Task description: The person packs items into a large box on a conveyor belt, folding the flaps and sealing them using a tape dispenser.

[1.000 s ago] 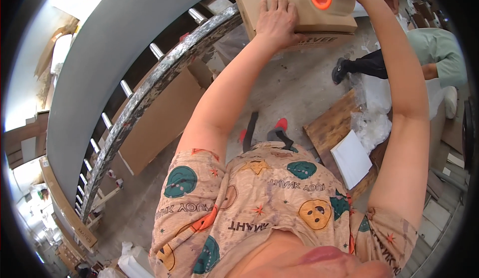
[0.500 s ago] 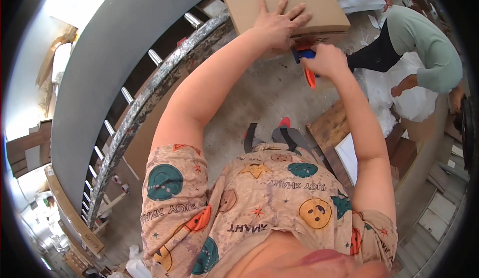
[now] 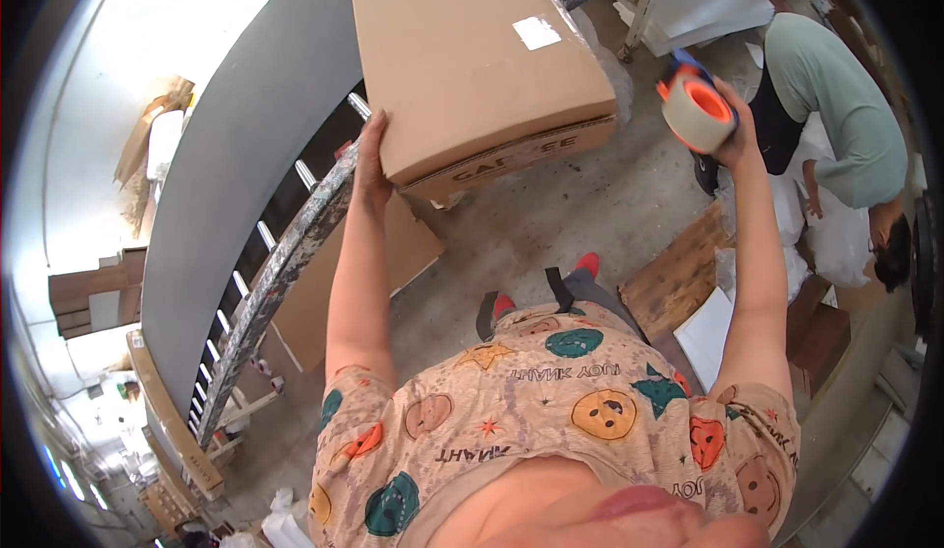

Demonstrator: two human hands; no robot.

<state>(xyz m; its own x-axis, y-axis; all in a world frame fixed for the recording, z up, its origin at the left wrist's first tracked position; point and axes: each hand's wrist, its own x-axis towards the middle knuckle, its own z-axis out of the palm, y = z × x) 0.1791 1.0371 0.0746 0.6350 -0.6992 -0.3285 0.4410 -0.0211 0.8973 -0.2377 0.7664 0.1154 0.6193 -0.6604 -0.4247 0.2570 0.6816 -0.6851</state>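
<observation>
A large brown cardboard box (image 3: 472,66) lies at the top centre, its near end facing me. A clear shine of tape shows along its right edge, and a small white label (image 3: 536,33) sits on its top. My left hand (image 3: 372,163) grips the box's near left corner; some of its fingers are hidden behind the side. Off to the right of the box, raised in the air, my right hand (image 3: 737,133) is closed round a blue and orange tape dispenser (image 3: 700,114) carrying a roll of pale tape. The dispenser is slightly blurred and apart from the box.
A roller conveyor with a scuffed metal rail (image 3: 285,258) curves down the left, beside a grey panel (image 3: 256,86). At right a co-worker in a pale green top (image 3: 836,106) bends over white plastic bags (image 3: 836,224). Wooden boards (image 3: 674,268) lie on the floor nearby.
My left hand has gone from the box's top to its left corner. My right hand has drawn the tape dispenser away from the box's end, to the right. More of the box now shows.
</observation>
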